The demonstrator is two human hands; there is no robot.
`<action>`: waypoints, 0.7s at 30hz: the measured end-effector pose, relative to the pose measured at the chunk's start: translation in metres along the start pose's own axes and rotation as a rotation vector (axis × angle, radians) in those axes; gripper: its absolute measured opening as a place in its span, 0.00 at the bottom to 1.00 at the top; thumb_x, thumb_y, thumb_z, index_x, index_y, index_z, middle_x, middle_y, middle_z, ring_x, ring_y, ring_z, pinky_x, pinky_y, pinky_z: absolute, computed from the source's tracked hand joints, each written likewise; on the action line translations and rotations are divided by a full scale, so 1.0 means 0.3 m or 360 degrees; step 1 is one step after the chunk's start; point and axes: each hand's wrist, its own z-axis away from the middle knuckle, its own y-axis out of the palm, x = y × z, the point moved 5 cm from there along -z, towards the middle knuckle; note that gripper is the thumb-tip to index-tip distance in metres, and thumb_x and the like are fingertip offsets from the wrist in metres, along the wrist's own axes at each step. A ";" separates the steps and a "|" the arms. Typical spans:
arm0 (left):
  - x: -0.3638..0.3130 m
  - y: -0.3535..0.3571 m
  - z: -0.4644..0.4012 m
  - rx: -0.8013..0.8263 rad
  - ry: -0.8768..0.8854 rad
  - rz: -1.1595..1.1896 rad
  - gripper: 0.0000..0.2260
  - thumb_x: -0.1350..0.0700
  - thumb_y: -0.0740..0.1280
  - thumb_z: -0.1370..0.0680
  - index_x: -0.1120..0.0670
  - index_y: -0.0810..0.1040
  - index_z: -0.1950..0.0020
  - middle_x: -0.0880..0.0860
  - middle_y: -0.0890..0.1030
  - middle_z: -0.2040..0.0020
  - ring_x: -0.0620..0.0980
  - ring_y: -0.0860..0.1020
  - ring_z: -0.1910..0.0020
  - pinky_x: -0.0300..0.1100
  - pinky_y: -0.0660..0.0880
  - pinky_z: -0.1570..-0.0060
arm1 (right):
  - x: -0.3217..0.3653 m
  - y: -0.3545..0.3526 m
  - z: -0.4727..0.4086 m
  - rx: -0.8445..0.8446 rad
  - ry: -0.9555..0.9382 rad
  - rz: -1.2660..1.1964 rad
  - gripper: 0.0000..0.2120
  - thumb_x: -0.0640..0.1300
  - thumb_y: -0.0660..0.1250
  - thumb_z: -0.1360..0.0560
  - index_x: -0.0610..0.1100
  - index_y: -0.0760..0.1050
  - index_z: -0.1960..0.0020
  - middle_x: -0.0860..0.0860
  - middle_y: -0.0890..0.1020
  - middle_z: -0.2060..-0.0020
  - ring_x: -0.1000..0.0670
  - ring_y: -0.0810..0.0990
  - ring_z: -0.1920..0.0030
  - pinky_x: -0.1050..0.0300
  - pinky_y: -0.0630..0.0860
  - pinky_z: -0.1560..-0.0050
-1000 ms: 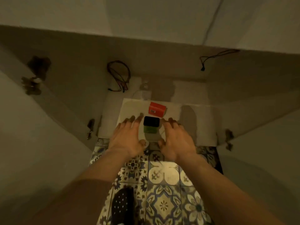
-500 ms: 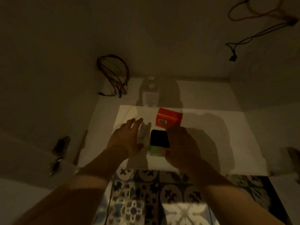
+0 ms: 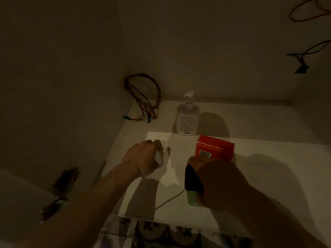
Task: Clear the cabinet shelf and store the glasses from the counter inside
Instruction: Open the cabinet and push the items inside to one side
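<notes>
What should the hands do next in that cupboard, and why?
Probably lift both things out. The right hand grips the green box with the black top, and the left hand is closed on a small white object. The red box and pump bottle wait on the shelf.

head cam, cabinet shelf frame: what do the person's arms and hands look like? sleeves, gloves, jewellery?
Both forearms are bare from the frame's lower edge to the wrist, no sleeves in view. The left hand and right hand wear no gloves. No watch, bracelet or ring shows, though the dim light and blur could hide small items.
</notes>
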 end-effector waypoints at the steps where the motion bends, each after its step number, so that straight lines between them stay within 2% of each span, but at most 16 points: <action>1: 0.047 -0.029 -0.010 -0.0032 -0.0069 0.0010 0.18 0.52 0.70 0.25 0.48 0.73 0.36 0.54 0.78 0.42 0.56 0.77 0.46 0.47 0.75 0.48 | 0.016 -0.011 -0.004 -0.0035 -0.0028 -0.0061 0.20 0.51 0.70 0.27 0.49 0.68 0.39 0.51 0.77 0.49 0.47 0.80 0.50 0.51 0.78 0.51; 3: 0.150 -0.075 -0.033 -0.0076 -0.0215 0.0149 0.18 0.54 0.69 0.24 0.54 0.74 0.34 0.59 0.78 0.40 0.55 0.78 0.48 0.43 0.76 0.50 | 0.055 -0.028 -0.015 -0.0077 -0.0062 -0.0193 0.21 0.52 0.70 0.28 0.51 0.65 0.39 0.54 0.77 0.49 0.50 0.79 0.49 0.50 0.79 0.47; 5: 0.233 -0.097 -0.051 -0.0065 -0.0290 0.0266 0.18 0.59 0.69 0.23 0.61 0.74 0.34 0.65 0.77 0.38 0.54 0.78 0.52 0.39 0.77 0.54 | 0.093 -0.045 -0.033 -0.0133 -0.0075 -0.0264 0.26 0.54 0.70 0.29 0.51 0.62 0.37 0.55 0.77 0.48 0.51 0.79 0.49 0.51 0.80 0.48; 6: 0.270 -0.099 -0.058 -0.0037 -0.0330 0.0231 0.18 0.61 0.70 0.24 0.62 0.74 0.35 0.65 0.77 0.39 0.55 0.78 0.50 0.41 0.77 0.50 | 0.110 -0.052 -0.043 -0.0161 -0.0081 -0.0288 0.28 0.55 0.70 0.29 0.51 0.61 0.36 0.55 0.77 0.48 0.51 0.79 0.49 0.52 0.79 0.49; 8: 0.326 -0.091 -0.072 -0.0019 -0.0372 0.0174 0.20 0.62 0.72 0.26 0.59 0.74 0.35 0.61 0.77 0.39 0.57 0.77 0.42 0.49 0.74 0.41 | 0.140 -0.059 -0.064 -0.0194 -0.0083 -0.0317 0.32 0.57 0.71 0.30 0.50 0.59 0.35 0.54 0.76 0.47 0.51 0.78 0.49 0.57 0.77 0.51; 9: 0.341 -0.086 -0.077 -0.0024 -0.0373 0.0118 0.21 0.62 0.73 0.27 0.58 0.74 0.35 0.59 0.76 0.38 0.57 0.77 0.40 0.50 0.74 0.40 | 0.154 -0.063 -0.073 -0.0206 -0.0095 -0.0322 0.33 0.58 0.72 0.30 0.50 0.58 0.33 0.54 0.76 0.46 0.52 0.78 0.49 0.59 0.75 0.53; 12: 0.359 -0.075 -0.100 -0.0070 -0.0351 -0.0062 0.22 0.58 0.73 0.26 0.54 0.73 0.34 0.57 0.74 0.38 0.57 0.77 0.42 0.45 0.74 0.47 | 0.188 -0.070 -0.098 -0.0236 -0.0160 -0.0323 0.33 0.61 0.72 0.30 0.51 0.59 0.34 0.55 0.75 0.48 0.52 0.76 0.51 0.59 0.73 0.55; 16: 0.372 -0.056 -0.140 -0.0045 -0.0278 -0.0091 0.23 0.59 0.72 0.25 0.56 0.70 0.33 0.58 0.72 0.38 0.59 0.76 0.42 0.47 0.74 0.48 | 0.208 -0.069 -0.118 -0.0223 -0.0185 -0.0347 0.29 0.62 0.72 0.30 0.53 0.62 0.38 0.56 0.74 0.48 0.52 0.76 0.49 0.56 0.77 0.50; 19: 0.376 -0.050 -0.148 -0.0042 -0.0258 -0.0293 0.23 0.56 0.71 0.25 0.54 0.69 0.32 0.58 0.72 0.36 0.57 0.73 0.38 0.49 0.72 0.42 | 0.221 -0.060 -0.135 -0.0220 -0.0181 -0.0381 0.32 0.64 0.72 0.31 0.53 0.64 0.34 0.55 0.74 0.46 0.52 0.76 0.47 0.53 0.78 0.47; 21: 0.355 -0.071 -0.134 -0.0157 -0.0177 -0.0413 0.26 0.52 0.70 0.25 0.51 0.67 0.28 0.55 0.70 0.31 0.56 0.67 0.32 0.48 0.67 0.36 | 0.226 -0.053 -0.146 -0.0250 -0.0170 -0.0371 0.34 0.63 0.73 0.31 0.53 0.64 0.32 0.54 0.73 0.44 0.50 0.76 0.46 0.52 0.77 0.46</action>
